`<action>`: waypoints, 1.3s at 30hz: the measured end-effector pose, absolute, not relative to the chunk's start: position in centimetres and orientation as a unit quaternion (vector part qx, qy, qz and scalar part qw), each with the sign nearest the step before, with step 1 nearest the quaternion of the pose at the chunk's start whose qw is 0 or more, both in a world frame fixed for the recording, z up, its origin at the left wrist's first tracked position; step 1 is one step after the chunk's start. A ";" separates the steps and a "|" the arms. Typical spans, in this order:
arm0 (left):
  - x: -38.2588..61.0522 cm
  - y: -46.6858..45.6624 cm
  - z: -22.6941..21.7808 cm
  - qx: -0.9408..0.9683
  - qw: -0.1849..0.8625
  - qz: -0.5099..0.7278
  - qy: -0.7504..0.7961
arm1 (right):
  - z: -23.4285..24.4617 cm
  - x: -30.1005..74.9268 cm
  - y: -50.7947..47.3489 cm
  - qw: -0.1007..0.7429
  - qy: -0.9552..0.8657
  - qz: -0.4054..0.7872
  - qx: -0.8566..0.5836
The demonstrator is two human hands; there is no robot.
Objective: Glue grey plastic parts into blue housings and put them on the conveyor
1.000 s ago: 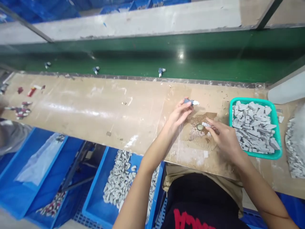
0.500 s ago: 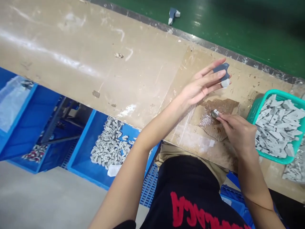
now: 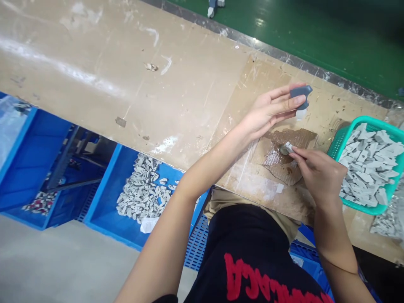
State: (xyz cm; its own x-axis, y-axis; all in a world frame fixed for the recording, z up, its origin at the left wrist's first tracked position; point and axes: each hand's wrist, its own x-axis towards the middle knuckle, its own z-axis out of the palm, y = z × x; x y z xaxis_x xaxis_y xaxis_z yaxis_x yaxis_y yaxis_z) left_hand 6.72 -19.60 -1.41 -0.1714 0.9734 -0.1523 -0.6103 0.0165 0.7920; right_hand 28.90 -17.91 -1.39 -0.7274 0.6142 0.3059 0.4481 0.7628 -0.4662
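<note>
My left hand point(image 3: 273, 108) pinches a dark blue-grey plastic piece point(image 3: 300, 93) between thumb and fingers, above the bench. A small white part point(image 3: 301, 114) shows at its lower end; I cannot tell whether the two are joined. Below and to the right, my right hand point(image 3: 323, 172) has a small white piece point(image 3: 288, 146) between thumb and forefinger. That piece is at a small round, dull metallic-looking object point(image 3: 283, 150), which lies on a torn, wet-looking brown cardboard patch point(image 3: 304, 138).
A green basket point(image 3: 335, 147) full of grey-white pieces stands at the right, beside a clear bag point(image 3: 385, 225) of similar pieces. Blue bins point(image 3: 101, 202) with more pieces sit below the bench point(image 3: 176, 97). Another blue-and-white part point(image 3: 212, 9) lies on the green surface beyond.
The blue-grey piece has turned a little in my left hand and moved slightly right. My right hand has shifted slightly right, with the small white piece still at the round object.
</note>
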 end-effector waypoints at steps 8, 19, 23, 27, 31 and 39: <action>8.9 -19.9 -2.2 0.314 0.568 0.622 0.438 | -0.8 29.3 -16.9 0.483 -0.725 0.330 -0.362; 12.3 -21.5 -1.2 0.327 0.608 0.596 0.409 | -0.2 30.2 -17.3 0.470 -0.763 0.239 -0.373; 12.3 -21.5 -1.3 0.321 0.614 0.588 0.418 | -0.1 30.1 -17.3 0.469 -0.776 0.233 -0.350; 12.5 -21.6 -1.2 0.312 0.617 0.600 0.403 | -0.3 30.2 -17.2 0.460 -0.788 0.231 -0.337; 12.6 -21.9 -0.7 0.306 0.597 0.606 0.427 | -0.6 30.2 -17.3 0.452 -0.796 0.219 -0.338; 12.9 -21.9 -1.3 0.291 0.571 0.597 0.483 | -0.7 29.9 -17.4 0.432 -0.797 0.285 -0.312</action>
